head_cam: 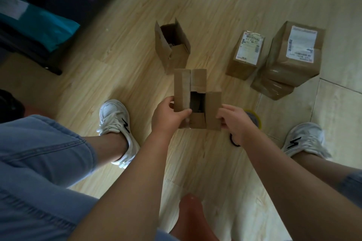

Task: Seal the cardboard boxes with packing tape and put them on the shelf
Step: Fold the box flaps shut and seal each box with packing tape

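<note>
1. The wooden floor carries all the loose boxes; pale tiles adjoin it at the right.
2. Three sealed boxes with white labels sit grouped on the floor at the upper right, touching one another; the largest rests partly on a flatter one.
3. An open box stands upright on the floor beyond the hands, flaps raised.
4. The held box is above the floor between both hands; its flaps are partly folded, leaving a dark gap at the centre.
5. The left hand has its grip clamped on the held box's left side, thumb on top.
6. The right hand pinches the box's right flap.
7. A tape roll lies on the floor just behind the right hand, partly hidden.
</note>
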A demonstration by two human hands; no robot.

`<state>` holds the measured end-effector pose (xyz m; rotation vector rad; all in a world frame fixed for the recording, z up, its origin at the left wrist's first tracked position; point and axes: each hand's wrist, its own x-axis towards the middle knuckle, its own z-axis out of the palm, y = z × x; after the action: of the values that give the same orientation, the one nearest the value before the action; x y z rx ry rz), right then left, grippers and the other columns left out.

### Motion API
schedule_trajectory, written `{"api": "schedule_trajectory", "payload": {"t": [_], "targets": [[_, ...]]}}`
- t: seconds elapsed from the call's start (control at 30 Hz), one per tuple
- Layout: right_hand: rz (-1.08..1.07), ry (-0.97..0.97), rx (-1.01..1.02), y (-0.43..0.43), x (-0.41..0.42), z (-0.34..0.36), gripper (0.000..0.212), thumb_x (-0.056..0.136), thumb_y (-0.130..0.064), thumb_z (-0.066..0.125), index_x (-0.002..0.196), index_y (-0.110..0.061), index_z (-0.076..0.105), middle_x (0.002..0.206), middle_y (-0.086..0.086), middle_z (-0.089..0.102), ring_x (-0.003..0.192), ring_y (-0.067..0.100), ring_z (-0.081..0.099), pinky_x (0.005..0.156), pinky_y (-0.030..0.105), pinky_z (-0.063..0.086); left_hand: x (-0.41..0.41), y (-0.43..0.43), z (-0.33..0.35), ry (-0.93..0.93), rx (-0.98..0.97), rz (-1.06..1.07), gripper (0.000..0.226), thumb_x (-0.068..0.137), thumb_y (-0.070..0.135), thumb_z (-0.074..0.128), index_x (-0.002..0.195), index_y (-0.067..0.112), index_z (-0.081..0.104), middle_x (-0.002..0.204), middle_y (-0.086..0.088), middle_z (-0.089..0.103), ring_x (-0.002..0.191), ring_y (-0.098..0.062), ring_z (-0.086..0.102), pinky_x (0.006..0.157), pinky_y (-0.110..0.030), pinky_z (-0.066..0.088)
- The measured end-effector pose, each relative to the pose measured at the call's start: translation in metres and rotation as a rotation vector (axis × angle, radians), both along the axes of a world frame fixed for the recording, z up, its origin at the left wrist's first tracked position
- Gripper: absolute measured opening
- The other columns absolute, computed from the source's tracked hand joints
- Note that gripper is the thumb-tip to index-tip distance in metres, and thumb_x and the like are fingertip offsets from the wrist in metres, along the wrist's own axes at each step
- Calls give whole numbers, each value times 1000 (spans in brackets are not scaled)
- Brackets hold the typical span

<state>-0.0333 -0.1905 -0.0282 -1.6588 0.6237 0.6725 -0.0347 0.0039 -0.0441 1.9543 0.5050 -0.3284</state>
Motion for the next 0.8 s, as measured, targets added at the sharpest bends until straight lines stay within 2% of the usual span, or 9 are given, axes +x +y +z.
{"api": "schedule_trajectory", "payload": {"t": [0.1, 0.2, 0.27, 0.37, 0.47, 0.57, 0.63, 0.73, 0.8], "targets": [[-160, 39, -14, -6, 4, -1, 17, 88, -16, 52, 92, -11, 68, 89, 13, 57, 85, 28, 52, 75, 41, 40, 3, -3, 6, 38, -142, 64, 21, 91, 42, 68, 102, 24, 68, 94, 7, 68, 89, -15, 68, 79, -36, 58], [-328, 113, 24, -8, 5, 0, 12, 94, -13, 51, 91, -9, 62, 95, 13, 58, 93, 28, 55, 89, 48, 51, 8, -1, 4, 88, -264, 183, 19, 98, 33, 58, 90, 20, 70, 90, -1, 71, 87, -22, 69, 79, -39, 59], [-420, 143, 51, -10, 3, -3, 11, 97, -9, 49, 96, -7, 60, 99, 12, 59, 98, 28, 57, 99, 48, 49, 10, 3, 0, 120, -244, 220, 12, 98, 28, 60, 96, 20, 68, 98, 0, 69, 89, -17, 66, 77, -34, 56], [-480, 177, 100, -15, 0, -5, 26, 95, -8, 52, 117, -1, 61, 117, 16, 63, 109, 32, 60, 96, 49, 53, 8, 8, -2, 246, -282, 234, 17, 95, 26, 64, 108, 15, 64, 101, 0, 68, 77, -6, 60, 61, -20, 43], [-464, 200, 35, -17, 4, -10, 29, 96, -10, 52, 123, -3, 61, 121, 18, 62, 112, 34, 59, 87, 46, 56, 5, 11, -1, 357, -376, 251, 21, 92, 28, 69, 102, 10, 72, 93, -3, 75, 78, -13, 67, 67, -22, 47], [-384, 229, -83, -16, 7, -13, 24, 101, -14, 45, 115, -6, 62, 124, 22, 61, 116, 38, 57, 100, 54, 50, 6, 10, -3, 300, -383, 192, 21, 87, 22, 74, 104, 9, 71, 97, -5, 77, 78, -12, 73, 59, -15, 51], [-305, 222, -100, -13, 8, -19, 23, 102, -14, 44, 115, -8, 62, 126, 19, 61, 116, 36, 58, 100, 54, 50, 7, 6, 1, 257, -363, 169, 30, 83, 20, 78, 108, 8, 65, 100, -5, 75, 80, -11, 72, 55, -14, 49], [-228, 207, -96, -7, 4, -24, 17, 103, -12, 48, 105, -8, 65, 103, 14, 68, 89, 29, 65, 82, 45, 58, 8, -5, 6, 163, -300, 144, 36, 80, 20, 81, 107, 7, 62, 100, -1, 71, 82, -6, 66, 56, -11, 44], [-217, 213, -95, -7, -1, -31, 22, 102, -16, 50, 109, -5, 68, 101, 13, 69, 86, 29, 66, 87, 49, 58, 10, -10, 10, 128, -310, 150, 34, 80, 25, 82, 103, 7, 65, 95, 1, 71, 79, -7, 66, 57, -9, 45]]}}
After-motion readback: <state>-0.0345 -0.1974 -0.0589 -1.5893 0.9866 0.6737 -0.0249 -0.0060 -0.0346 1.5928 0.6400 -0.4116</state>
